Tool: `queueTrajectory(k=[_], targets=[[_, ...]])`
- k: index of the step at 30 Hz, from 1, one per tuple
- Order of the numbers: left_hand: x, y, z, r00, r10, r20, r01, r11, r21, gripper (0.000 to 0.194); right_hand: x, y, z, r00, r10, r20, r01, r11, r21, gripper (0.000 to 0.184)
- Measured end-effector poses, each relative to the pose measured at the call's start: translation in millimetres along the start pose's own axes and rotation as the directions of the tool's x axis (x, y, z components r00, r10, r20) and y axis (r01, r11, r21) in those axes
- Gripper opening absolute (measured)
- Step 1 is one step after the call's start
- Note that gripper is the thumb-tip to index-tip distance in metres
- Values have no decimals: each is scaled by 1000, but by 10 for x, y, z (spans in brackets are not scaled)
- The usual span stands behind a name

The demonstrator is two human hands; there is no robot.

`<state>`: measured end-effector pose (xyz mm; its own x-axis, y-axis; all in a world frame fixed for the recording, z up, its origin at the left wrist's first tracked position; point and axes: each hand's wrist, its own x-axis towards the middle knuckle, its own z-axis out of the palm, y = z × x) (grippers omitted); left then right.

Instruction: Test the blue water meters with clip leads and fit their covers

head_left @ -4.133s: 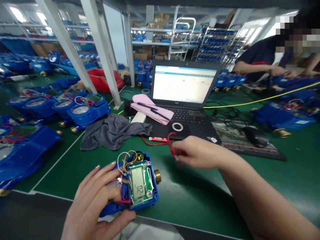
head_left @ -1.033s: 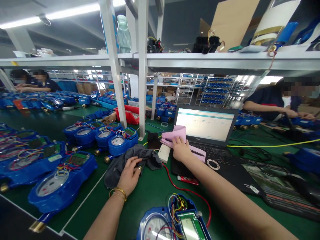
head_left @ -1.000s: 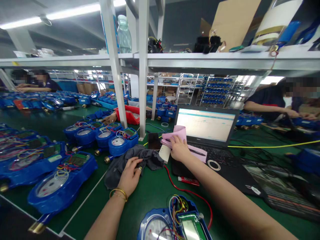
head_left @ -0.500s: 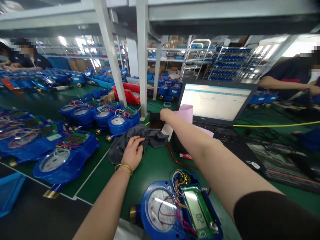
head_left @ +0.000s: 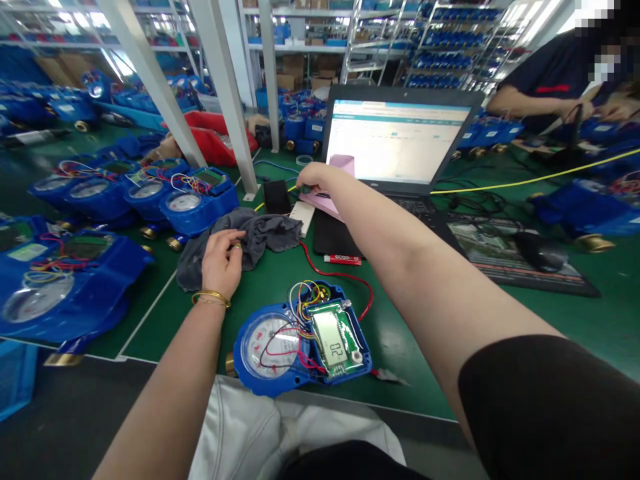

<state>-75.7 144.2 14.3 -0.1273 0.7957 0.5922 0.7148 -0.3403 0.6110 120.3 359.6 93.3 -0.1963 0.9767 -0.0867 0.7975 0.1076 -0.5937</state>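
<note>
My left hand rests on a crumpled dark grey cloth, its fingers loosely stretched over it. My right hand reaches to the left edge of the laptop, above pink paper. Its fingers are pinched together at a small dark thing too hidden to name. A black flat rectangular object and a white card lie just left of and below it. Nearest my body, a blue water meter lies with its case open, showing wires and a lit display.
Several blue meters stand in rows at the left. A red bin sits behind metal posts. A red marker, a red cable and a mouse lie around the laptop. A co-worker works at the right.
The view has tipped down, bringing my lap and the whole near meter into sight. My right hand has shifted slightly right, off the black object to the pink paper. My left hand stays on the cloth.
</note>
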Motion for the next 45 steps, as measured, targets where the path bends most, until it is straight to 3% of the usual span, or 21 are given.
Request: queueTrajectory(k=[3,6,10,14,17,21,23,25,28,30,32,34,36,38,40,45], targets=[[-75,245,-198,998,-20,-52,21,1000,17,29,-165,-4,-183,991,53,124,-61,996,59,18],[-255,699,-453,1000,-21,-13,22,1000,17,35,-351,123,-273,988,6,157,-28,990,138,16],[-498,1282,-576,993,19,116,-26,998,56,39,-616,347,-100,995,-60,84,45,985,166,20],[-595,1403,-490,984,-73,163,59,994,88,37,-920,423,175,971,-239,-6,238,965,109,22],[-604,1323,-445,981,-118,155,113,993,40,37,-1207,406,294,867,-492,74,486,870,85,13],[-625,1292,-458,983,-125,137,124,992,17,38,-1487,341,435,627,-730,271,735,670,102,40],[-632,1342,-497,985,-119,127,117,993,18,42,-1511,303,527,564,-767,307,784,613,92,40],[-639,1433,-546,986,-67,153,59,997,56,49,-1485,278,601,540,-783,309,806,586,76,33],[-680,1610,-583,947,58,315,-112,981,156,71,-1469,277,596,543,-804,243,818,572,66,28],[-742,1711,-552,904,81,419,-196,951,240,87,-1531,303,490,574,-808,131,808,585,66,29],[-819,1769,-489,891,79,448,-245,913,325,95,-1661,350,317,624,-780,-38,781,621,72,29],[-889,1786,-428,896,97,434,-274,889,367,93,-1852,415,109,670,-699,-252,741,647,177,27],[-941,1783,-394,904,139,405,-302,878,372,91,-2089,486,-95,724,-548,-419,690,569,448,20],[-972,1778,-388,909,160,386,-312,874,373,89,-2349,552,-263,790,-468,-395,595,431,679,22],[-988,1781,-391,913,161,375,-310,872,379,87,-2598,603,-381,820,-500,-280,495,373,785,27],[-996,1803,-388,915,148,374,-297,876,380,78,-2977,641,-503,758,-649,-66,431,423,797,16]])
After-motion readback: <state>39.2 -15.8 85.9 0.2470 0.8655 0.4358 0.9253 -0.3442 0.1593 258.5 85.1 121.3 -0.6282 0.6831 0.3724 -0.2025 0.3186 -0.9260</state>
